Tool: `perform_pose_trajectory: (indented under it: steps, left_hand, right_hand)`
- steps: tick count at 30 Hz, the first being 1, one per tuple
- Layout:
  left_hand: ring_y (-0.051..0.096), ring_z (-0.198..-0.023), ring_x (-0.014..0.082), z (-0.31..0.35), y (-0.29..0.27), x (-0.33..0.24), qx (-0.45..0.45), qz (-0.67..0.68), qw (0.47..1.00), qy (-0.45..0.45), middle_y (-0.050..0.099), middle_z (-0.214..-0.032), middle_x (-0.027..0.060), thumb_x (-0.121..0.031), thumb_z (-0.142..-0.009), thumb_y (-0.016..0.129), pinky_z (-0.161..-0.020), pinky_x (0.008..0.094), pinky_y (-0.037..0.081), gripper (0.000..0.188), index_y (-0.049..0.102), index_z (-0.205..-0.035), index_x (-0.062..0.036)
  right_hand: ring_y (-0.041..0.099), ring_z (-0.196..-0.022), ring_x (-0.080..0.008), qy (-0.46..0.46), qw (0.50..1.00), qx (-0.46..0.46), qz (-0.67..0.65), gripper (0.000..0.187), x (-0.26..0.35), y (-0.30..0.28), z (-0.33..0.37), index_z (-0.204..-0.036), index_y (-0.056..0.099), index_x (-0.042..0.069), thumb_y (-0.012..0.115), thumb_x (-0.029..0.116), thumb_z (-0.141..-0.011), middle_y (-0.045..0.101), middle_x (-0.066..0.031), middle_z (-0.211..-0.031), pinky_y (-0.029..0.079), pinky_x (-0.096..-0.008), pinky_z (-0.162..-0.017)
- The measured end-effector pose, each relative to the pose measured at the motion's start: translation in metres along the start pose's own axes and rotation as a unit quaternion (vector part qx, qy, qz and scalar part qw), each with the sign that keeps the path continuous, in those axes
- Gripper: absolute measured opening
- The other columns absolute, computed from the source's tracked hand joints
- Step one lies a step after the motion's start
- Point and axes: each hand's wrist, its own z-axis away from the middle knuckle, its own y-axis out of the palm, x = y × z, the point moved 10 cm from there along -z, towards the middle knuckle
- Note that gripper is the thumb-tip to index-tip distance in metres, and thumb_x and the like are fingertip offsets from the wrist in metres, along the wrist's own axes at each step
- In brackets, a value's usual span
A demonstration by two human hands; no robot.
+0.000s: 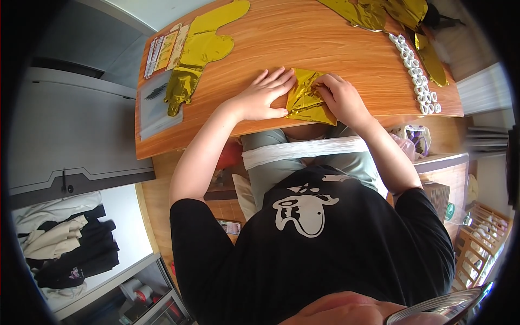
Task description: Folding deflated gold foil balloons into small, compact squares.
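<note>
A folded piece of gold foil [303,105], creased and shiny like a deflated foil balloon, lies at the near edge of the wooden table [260,43]. My left hand [261,96] rests flat with fingers spread, its fingertips and thumb touching the foil's left edge. On the other side my right hand [344,100] has its fingers bent and closed on the foil's upper right part; the exact pinch is partly hidden by the hand. A larger flat gold foil balloon [203,49] with rounded lobes lies apart, to the left.
More gold foil balloons [374,13] lie at the back right. Beside them runs a row of small white rolls [414,73]. Flat packets [165,49] and a clear plastic sleeve [149,122] sit at the left edge. A white strip [303,150] crosses my lap.
</note>
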Motion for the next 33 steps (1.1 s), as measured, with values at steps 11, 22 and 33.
perform_pose_trajectory:
  steps: [11, 22, 33]
  left_hand:
    - [0.01, -0.161, 0.0282, 0.006, -0.007, -0.008, -0.033, 0.049, 0.998, 0.014, 0.014, -0.174, 0.0102, -0.029, -0.092, 0.07, -0.13, 0.0525, 0.005, 0.089, 0.022, -0.166, -0.0132]
    - [0.037, -0.15, 0.0384, 0.007, 0.012, -0.105, -0.237, -0.062, 0.968, -0.057, 0.04, -0.157, 0.028, -0.055, -0.092, 0.068, -0.121, 0.0541, 0.032, 0.09, 0.04, -0.152, 0.005]
    - [0.035, -0.152, 0.0374, 0.009, 0.007, -0.084, -0.16, -0.029, 0.987, 0.012, 0.039, -0.16, 0.0272, -0.064, -0.091, 0.065, -0.123, 0.0508, 0.032, 0.095, 0.04, -0.152, 0.0047]
  right_hand:
    - [0.068, -0.095, -0.0397, 0.02, 1.0, 0.001, 0.004, 0.015, -0.004, 0.004, -0.003, -0.108, 0.065, 0.002, 0.064, 0.011, -0.096, 0.07, -0.0185, -0.102, 0.055, -0.0443, -0.082]
    - [0.069, -0.09, -0.0409, 0.04, 0.999, 0.001, -0.012, 0.025, -0.007, 0.001, -0.005, -0.115, 0.058, 0.003, 0.068, 0.01, -0.093, 0.069, -0.0198, -0.101, 0.055, -0.0446, -0.079]
    - [0.067, -0.112, -0.0288, -0.243, 0.955, 0.022, 0.171, 0.03, 0.039, -0.028, 0.04, -0.111, 0.068, 0.008, 0.08, 0.017, -0.085, 0.067, -0.0102, -0.124, 0.053, -0.044, -0.093]
